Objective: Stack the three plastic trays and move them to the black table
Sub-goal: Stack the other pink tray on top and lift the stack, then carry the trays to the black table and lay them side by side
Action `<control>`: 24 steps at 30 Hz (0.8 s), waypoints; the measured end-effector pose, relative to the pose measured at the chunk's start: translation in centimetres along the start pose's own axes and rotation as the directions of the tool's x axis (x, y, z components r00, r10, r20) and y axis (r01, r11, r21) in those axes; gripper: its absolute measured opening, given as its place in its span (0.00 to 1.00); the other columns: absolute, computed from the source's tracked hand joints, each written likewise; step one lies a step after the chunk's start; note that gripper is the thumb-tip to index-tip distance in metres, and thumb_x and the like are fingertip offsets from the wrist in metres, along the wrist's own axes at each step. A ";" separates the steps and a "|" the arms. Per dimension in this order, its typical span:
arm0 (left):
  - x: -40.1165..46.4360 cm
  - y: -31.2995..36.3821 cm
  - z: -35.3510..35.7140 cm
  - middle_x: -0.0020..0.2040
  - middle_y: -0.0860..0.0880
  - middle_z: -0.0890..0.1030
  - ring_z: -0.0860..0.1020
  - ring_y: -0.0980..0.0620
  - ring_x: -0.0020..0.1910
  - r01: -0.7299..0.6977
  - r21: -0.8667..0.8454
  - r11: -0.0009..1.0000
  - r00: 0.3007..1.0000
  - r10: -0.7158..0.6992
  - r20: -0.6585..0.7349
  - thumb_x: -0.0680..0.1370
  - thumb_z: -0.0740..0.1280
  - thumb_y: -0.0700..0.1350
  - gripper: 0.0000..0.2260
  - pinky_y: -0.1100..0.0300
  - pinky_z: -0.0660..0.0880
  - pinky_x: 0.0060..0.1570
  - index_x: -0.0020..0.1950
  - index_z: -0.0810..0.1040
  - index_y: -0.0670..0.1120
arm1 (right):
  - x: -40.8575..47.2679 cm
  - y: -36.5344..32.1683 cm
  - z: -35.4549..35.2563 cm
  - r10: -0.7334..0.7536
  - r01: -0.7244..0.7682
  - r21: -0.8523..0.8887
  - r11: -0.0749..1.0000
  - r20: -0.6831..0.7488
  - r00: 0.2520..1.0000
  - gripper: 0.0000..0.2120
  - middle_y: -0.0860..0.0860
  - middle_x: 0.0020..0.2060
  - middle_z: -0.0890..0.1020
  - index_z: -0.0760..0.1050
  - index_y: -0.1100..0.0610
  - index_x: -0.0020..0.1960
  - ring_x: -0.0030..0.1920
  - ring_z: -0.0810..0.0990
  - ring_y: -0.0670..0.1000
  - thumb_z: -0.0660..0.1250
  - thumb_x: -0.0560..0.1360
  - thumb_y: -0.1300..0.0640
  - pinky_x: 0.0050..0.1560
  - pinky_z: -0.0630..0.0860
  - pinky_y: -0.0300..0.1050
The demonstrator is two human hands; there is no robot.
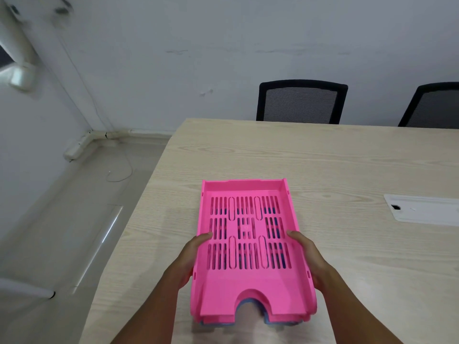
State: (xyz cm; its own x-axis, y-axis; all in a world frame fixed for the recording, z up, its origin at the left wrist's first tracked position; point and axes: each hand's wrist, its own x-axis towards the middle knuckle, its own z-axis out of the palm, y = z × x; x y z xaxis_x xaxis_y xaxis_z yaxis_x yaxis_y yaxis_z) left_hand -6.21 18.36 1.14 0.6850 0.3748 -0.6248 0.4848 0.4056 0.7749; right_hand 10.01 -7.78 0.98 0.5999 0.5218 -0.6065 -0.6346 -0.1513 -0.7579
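Observation:
A pink slotted plastic tray [248, 281] sits on top of a nested stack near the front of a light wooden table [323, 160]. Beneath it a blue tray [269, 323] shows at the front cut-out and through the slots; a further pink edge peeks out under the front lip. My left hand [192, 259] grips the stack's left side wall, thumb over the rim. On the opposite side wall my right hand [309, 259] grips in the same way. I cannot tell whether the stack rests on the table or is lifted. No black table is in view.
Two black mesh chairs [300, 101] [432, 105] stand behind the table's far edge. A white cable-port cover [422, 209] is set into the tabletop at the right. Left of the table lie grey floor, a wall conduit [82, 142] and a loose cable [121, 170].

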 end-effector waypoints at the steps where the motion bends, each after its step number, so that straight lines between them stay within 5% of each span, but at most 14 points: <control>1: -0.4 -0.2 -0.1 0.60 0.38 0.82 0.79 0.35 0.60 0.002 -0.005 1.000 1.000 -0.002 -0.005 0.75 0.67 0.56 0.23 0.37 0.69 0.67 0.66 0.76 0.47 | -0.1 0.1 0.1 0.000 0.000 0.005 1.000 0.016 1.000 0.24 0.63 0.49 0.86 0.81 0.61 0.61 0.43 0.86 0.61 0.66 0.75 0.44 0.49 0.82 0.56; 4: -2.0 -1.1 -0.6 0.53 0.39 0.86 0.83 0.37 0.52 -0.012 -0.030 0.999 0.999 0.011 -0.032 0.77 0.65 0.54 0.19 0.37 0.73 0.63 0.63 0.78 0.46 | -0.3 0.3 0.6 0.001 -0.001 -0.010 1.000 0.066 0.998 0.26 0.63 0.47 0.86 0.81 0.62 0.60 0.41 0.86 0.61 0.67 0.71 0.44 0.42 0.83 0.52; 8: -4.5 -2.5 -2.0 0.46 0.40 0.86 0.84 0.39 0.45 -0.029 -0.056 0.998 0.994 0.024 -0.104 0.79 0.64 0.51 0.17 0.36 0.76 0.59 0.62 0.78 0.43 | -0.1 0.6 2.3 0.039 -0.030 -0.067 0.997 0.139 0.990 0.25 0.64 0.47 0.85 0.80 0.64 0.61 0.41 0.85 0.62 0.66 0.74 0.46 0.46 0.82 0.54; 17: -11.1 -6.1 -8.1 0.52 0.32 0.83 0.83 0.35 0.47 -0.060 -0.156 0.986 0.949 0.008 -0.316 0.78 0.63 0.48 0.16 0.32 0.74 0.59 0.61 0.79 0.41 | 0.8 2.2 10.5 0.165 -0.107 -0.198 0.974 0.306 0.938 0.24 0.64 0.46 0.83 0.75 0.67 0.65 0.38 0.84 0.61 0.63 0.76 0.51 0.44 0.81 0.52; 24: -16.4 -8.0 -16.7 0.47 0.37 0.86 0.84 0.38 0.43 -0.139 -0.213 0.967 0.878 0.020 -0.479 0.78 0.63 0.47 0.15 0.35 0.77 0.58 0.59 0.81 0.41 | 0.7 4.5 21.6 0.211 -0.097 -0.265 0.959 0.446 0.870 0.25 0.64 0.44 0.85 0.76 0.67 0.64 0.38 0.85 0.61 0.65 0.75 0.50 0.39 0.83 0.52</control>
State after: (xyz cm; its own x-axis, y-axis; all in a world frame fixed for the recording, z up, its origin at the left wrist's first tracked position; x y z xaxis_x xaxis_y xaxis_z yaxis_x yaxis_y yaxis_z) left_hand -30.40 22.89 3.55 0.3505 0.7363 -0.5788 0.2579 0.5182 0.8155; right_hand -2.97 9.98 2.35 0.1705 0.7967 -0.5798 -0.5379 -0.4178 -0.7322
